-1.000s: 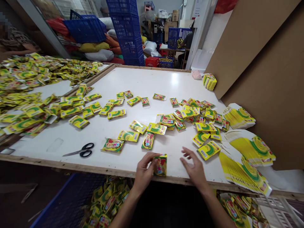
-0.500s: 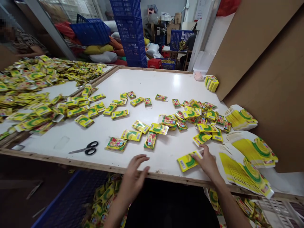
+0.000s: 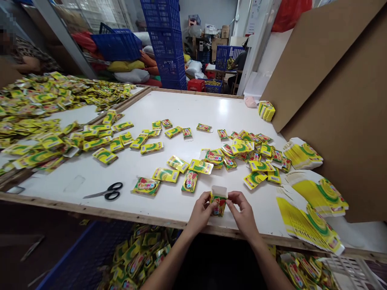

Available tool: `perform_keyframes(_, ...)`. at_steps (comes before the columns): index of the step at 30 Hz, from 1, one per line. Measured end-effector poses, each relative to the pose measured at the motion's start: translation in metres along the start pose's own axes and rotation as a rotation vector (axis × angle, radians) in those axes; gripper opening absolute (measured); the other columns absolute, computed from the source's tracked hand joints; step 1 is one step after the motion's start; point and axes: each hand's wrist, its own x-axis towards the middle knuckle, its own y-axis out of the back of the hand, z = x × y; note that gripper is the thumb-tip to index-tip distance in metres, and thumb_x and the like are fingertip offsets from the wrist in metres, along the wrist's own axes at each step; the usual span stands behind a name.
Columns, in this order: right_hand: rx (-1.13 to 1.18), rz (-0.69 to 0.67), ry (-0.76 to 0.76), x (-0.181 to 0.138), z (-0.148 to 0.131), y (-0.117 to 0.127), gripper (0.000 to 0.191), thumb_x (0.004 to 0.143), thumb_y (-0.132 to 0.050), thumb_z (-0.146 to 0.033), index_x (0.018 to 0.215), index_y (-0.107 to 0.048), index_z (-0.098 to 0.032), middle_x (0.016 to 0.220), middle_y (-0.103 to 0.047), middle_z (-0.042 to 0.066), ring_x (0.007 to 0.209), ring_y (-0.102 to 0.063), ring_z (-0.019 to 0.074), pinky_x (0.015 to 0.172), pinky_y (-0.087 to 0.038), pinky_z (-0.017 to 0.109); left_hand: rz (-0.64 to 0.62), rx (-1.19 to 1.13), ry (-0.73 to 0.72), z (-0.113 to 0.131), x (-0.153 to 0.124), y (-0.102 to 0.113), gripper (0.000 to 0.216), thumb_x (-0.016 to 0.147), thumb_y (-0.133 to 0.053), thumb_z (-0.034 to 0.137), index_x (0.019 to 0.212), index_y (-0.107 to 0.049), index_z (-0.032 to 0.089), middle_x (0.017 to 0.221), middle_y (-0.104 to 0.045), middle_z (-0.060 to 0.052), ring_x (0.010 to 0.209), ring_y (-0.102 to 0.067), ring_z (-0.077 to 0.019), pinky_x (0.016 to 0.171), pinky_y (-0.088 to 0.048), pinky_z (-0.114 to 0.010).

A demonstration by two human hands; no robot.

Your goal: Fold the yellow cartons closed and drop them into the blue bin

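Both hands meet at the near edge of the white table (image 3: 187, 108), pinching a small yellow, green and red carton (image 3: 218, 201) between them. My left hand (image 3: 202, 212) grips its left side, my right hand (image 3: 242, 211) its right side. The carton stands upright with a white top flap sticking up. Several flat printed packets (image 3: 198, 166) lie scattered just beyond it on the table. Fanned stacks of flat yellow carton blanks (image 3: 308, 219) rest to the right of my right hand.
Black scissors (image 3: 105, 191) lie at the near left. A blue crate (image 3: 81, 257) of filled packets sits under the table edge. A heap of packets (image 3: 42, 117) covers the left table, with a person behind it. Brown cardboard sheets (image 3: 341, 92) lean at the right.
My right hand drew a flat blank in from the right. Both hands have come together at the table edge, and the blank now stands as an upright carton between them.
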Motion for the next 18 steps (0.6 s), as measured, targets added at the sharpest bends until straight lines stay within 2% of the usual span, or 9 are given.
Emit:
perform_keyframes(4, 0.014, -0.074, 0.021, -0.005, 0.009, -0.008, 0.024, 0.086, -0.057, -0.033, 0.107, -0.056, -0.021, 0.094, -0.068, 0.006, 0.086, -0.064, 0.0197, 0.077, -0.051, 0.032, 0.088, -0.066, 0.004, -0.004, -0.006, 0.001, 0.045, 0.081, -0.061, 0.026, 0.122, -0.042, 0.023, 0.102, -0.065, -0.006, 0.091, -0.064, -0.0194, 0.08, -0.051, -0.031)
perform_keyframes(6, -0.007, -0.111, 0.047, -0.003, 0.011, -0.008, 0.027, 0.087, -0.056, -0.031, 0.112, -0.055, -0.021, 0.096, -0.068, 0.005, 0.087, -0.063, 0.0194, 0.079, -0.051, 0.032, 0.097, -0.068, -0.02, -0.004, -0.008, 0.003, 0.047, 0.082, -0.06, 0.024, 0.123, -0.037, 0.026, 0.101, -0.065, -0.004, 0.089, -0.065, -0.018, 0.079, -0.051, -0.031)
perform_keyframes(12, -0.048, -0.317, 0.026, 0.005, 0.018, -0.002, 0.021, 0.091, -0.05, -0.033, 0.098, -0.064, -0.02, 0.091, -0.068, 0.005, 0.086, -0.064, 0.0201, 0.077, -0.051, 0.031, -0.073, 0.027, 0.07, 0.001, -0.005, 0.012, 0.025, 0.082, -0.06, 0.025, 0.105, -0.053, 0.02, 0.087, -0.066, -0.002, 0.075, -0.064, -0.0158, 0.067, -0.049, -0.024)
perform_keyframes(15, -0.059, -0.246, 0.08, 0.009, 0.017, -0.008, 0.023, 0.091, -0.05, -0.033, 0.088, -0.068, -0.019, 0.091, -0.067, 0.007, 0.09, -0.063, 0.0207, 0.081, -0.049, 0.031, -0.039, 0.049, 0.049, 0.003, 0.0, 0.014, 0.017, 0.08, -0.063, 0.026, 0.092, -0.057, 0.017, 0.085, -0.065, -0.003, 0.079, -0.064, -0.0175, 0.07, -0.05, -0.025)
perform_keyframes(18, -0.009, -0.127, 0.077, 0.01, 0.013, -0.017, 0.02, 0.089, -0.054, -0.033, 0.1, -0.065, -0.02, 0.091, -0.068, 0.006, 0.086, -0.063, 0.0194, 0.079, -0.051, 0.032, 0.009, -0.007, -0.035, 0.005, 0.002, 0.016, 0.023, 0.079, -0.064, 0.022, 0.1, -0.056, 0.018, 0.097, -0.065, -0.005, 0.091, -0.063, -0.0195, 0.081, -0.05, -0.03)
